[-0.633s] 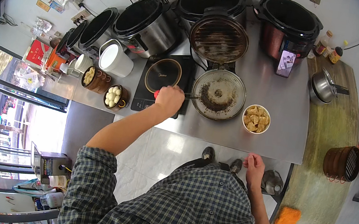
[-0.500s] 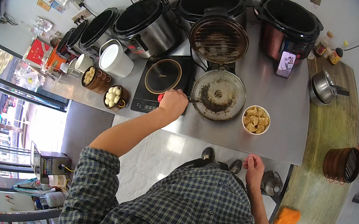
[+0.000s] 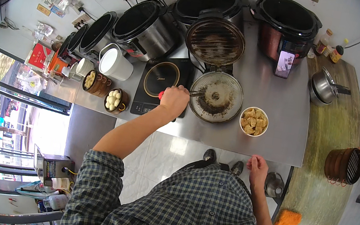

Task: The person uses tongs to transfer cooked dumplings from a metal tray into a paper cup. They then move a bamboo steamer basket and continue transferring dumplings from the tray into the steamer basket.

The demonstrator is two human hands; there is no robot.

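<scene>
- Nearest you: your right hand (image 3: 257, 173) hung just off the front edge of the counter (image 3: 275, 140), fingers curled inward, nothing seen in them; could not tell whether thumb and fingertips met
- Farther out: your left hand (image 3: 174, 102) was clamped around the handle (image 3: 161, 95) of a round hinged pan, its red end poking past your grip
- The pan's lower half (image 3: 216, 97) sat just right of the black induction hob (image 3: 145, 99), handle reaching over the hob's right side; could not tell whether its base touched the counter
- Just right of that half, a white bowl (image 3: 252, 135) held golden chunks (image 3: 254, 120)
- Left of the hob, a small basket (image 3: 123, 99) held round white pieces (image 3: 112, 100)
- Beyond, the pan's upper half (image 3: 215, 42) stood raised on its hinge
- Progress, as judged: opening was done, both scorched insides showed, no food lay on the lower half, chunks sat in their bowl; what was left could not be told
- Farthest: a phone (image 3: 284, 64) leaned against a dark red cooker (image 3: 268, 41)
</scene>
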